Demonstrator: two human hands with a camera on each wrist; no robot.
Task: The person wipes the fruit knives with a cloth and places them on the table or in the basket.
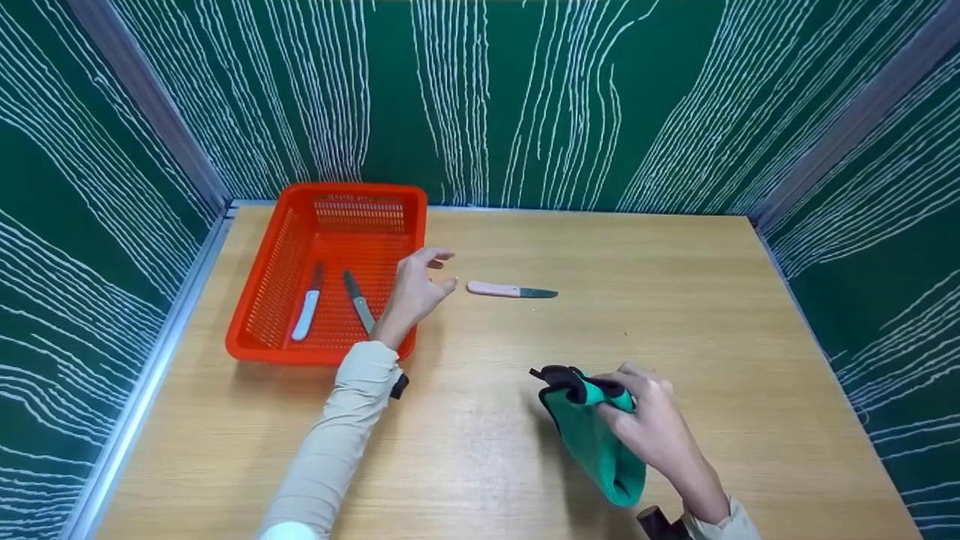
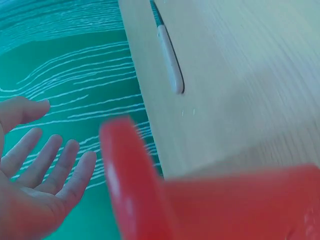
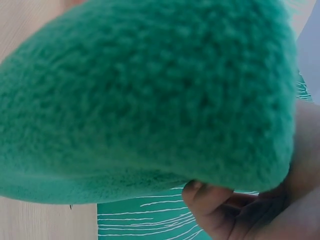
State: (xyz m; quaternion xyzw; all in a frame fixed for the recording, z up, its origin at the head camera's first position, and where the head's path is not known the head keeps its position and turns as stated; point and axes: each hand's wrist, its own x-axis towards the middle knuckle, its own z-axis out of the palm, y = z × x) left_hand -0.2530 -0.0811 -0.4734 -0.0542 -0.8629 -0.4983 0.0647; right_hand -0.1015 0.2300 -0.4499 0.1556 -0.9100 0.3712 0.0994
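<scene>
My left hand (image 1: 421,286) is over the right rim of the red basket (image 1: 259,300), its fingers spread and holding nothing. Just beyond its fingertips, a knife with a pale pink handle (image 1: 493,289) lies on the table, its blade to the right. In the left wrist view the same knife (image 2: 171,60) shows past the basket's blurred rim. Inside the basket are a white-handled knife (image 1: 306,315) and a grey-green-handled knife (image 1: 363,307), the latter partly hidden by my left forearm. My right hand (image 1: 652,420) grips a folded green cloth (image 1: 600,450) with dark edging, which hangs over the table.
The wooden table (image 1: 712,300) is walled by green panels (image 1: 510,97) with white wavy lines. Metal framing (image 1: 150,352) runs along the left edge. The basket's raised sides stand at the table's back left.
</scene>
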